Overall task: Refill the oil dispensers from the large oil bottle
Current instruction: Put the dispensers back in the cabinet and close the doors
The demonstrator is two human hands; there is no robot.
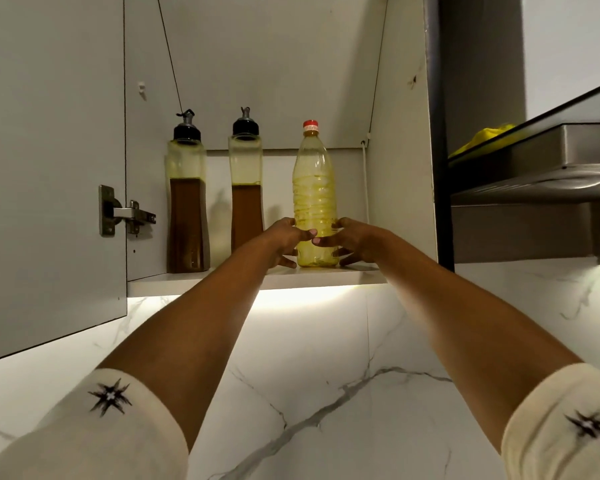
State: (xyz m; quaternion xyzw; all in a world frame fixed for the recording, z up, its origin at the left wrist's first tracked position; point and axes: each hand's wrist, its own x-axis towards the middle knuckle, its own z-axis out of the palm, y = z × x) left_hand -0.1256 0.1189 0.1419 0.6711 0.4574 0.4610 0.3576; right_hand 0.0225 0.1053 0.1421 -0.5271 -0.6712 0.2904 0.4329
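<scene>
A large clear oil bottle (315,199) with a red cap and yellow oil stands upright at the right of an open wall cabinet's shelf (257,279). Both hands reach up and wrap its lower part: my left hand (286,240) grips it from the left, my right hand (352,239) from the right, thumbs meeting in front. Left of it stand two tall glass oil dispensers with black pour spouts, one (187,202) at the far left and one (246,188) beside the bottle, each roughly half full of dark brown oil.
The cabinet door (49,168) hangs open on the left, with a metal hinge (125,214). A steel range hood (534,188) juts out at the right, something yellow (482,138) lying on top. White marble wall (326,375) lies below the lit shelf underside.
</scene>
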